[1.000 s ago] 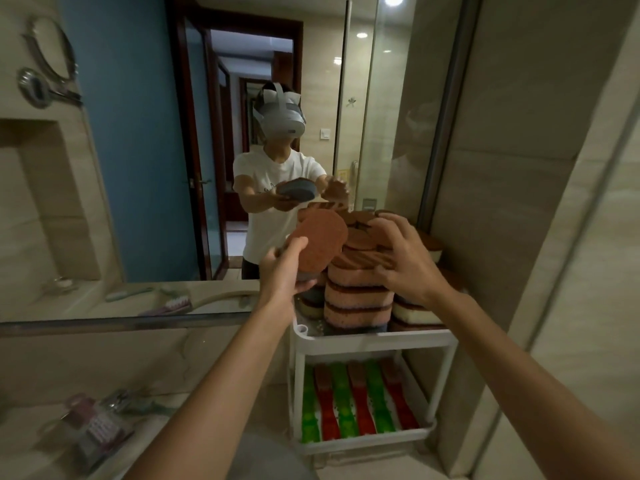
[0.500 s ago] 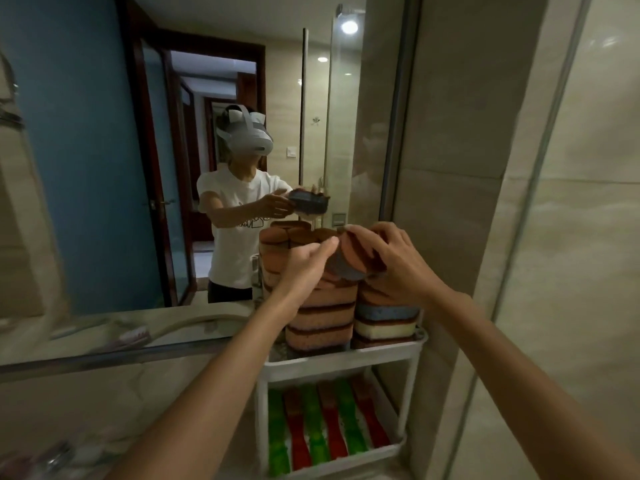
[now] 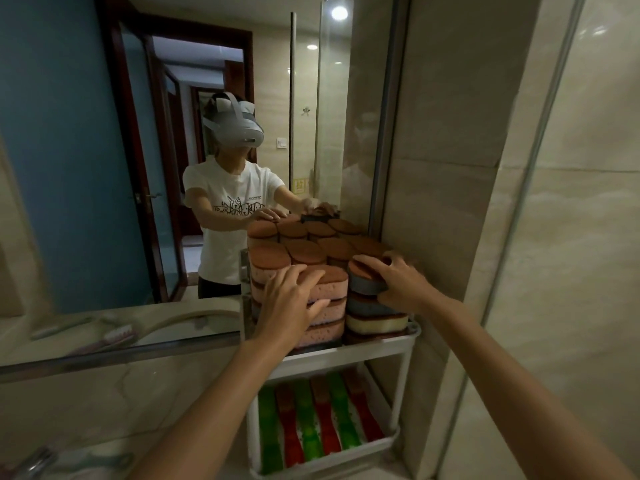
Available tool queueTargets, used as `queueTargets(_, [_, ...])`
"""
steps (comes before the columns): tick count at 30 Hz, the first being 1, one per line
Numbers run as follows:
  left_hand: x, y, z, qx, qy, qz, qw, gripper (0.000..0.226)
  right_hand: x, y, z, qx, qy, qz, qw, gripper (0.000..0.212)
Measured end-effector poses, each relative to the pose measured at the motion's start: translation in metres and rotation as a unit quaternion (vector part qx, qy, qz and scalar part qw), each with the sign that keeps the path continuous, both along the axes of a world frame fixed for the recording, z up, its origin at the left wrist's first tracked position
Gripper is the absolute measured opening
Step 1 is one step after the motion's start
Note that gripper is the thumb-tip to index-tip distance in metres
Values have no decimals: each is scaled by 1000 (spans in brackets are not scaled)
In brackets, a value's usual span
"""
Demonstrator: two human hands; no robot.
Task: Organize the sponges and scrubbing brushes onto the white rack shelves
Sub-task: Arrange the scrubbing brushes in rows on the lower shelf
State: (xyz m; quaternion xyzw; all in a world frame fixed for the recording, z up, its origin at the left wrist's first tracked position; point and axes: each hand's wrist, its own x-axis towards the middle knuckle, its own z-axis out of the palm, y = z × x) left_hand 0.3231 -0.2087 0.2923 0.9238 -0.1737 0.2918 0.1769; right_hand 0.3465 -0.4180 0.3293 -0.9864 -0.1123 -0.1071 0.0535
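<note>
Rack (image 3: 349, 355) in corner, two shelves loaded.
It stands at 6 o'clock, with the mirror (image 3: 86, 168) behind it at 10 o'clock and the wall (image 3: 450, 202) beside it at 3 o'clock. Stacked sponges (image 3: 304, 252) sit on the upper shelf; a sponge row (image 3: 311, 420) lies in the lower shelf. Left hand (image 3: 289, 306) rests on the front-left stack; right hand (image 3: 401, 282) grips the top sponge (image 3: 363, 285) of the front-right stack.

Left hand (image 3: 288, 306) hides pink stack (image 3: 333, 289) front; right hand (image 3: 403, 284) covers grey sponge (image 3: 363, 285) side; counter items (image 3: 38, 460) blurred.

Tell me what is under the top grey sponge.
Under the top grey sponge lie a second grey sponge, then a cream sponge; a dark layer beneath is unclear. The right hand covers the stack's right side.
</note>
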Motion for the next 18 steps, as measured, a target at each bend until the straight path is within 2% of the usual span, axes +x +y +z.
queueTargets(4, [-1,1,-4,11,1,3,1000,55,-1,-1,-11,-2,5,3,1000,78])
queueTargets(11, [-6,1,0,-51,20,-15,998,58,-7,8,-16,55,-45,4,997,54])
queueTargets(18, [-6,1,0,-79,28,-15,996,57,-10,13,-25,78,-89,11,993,49])
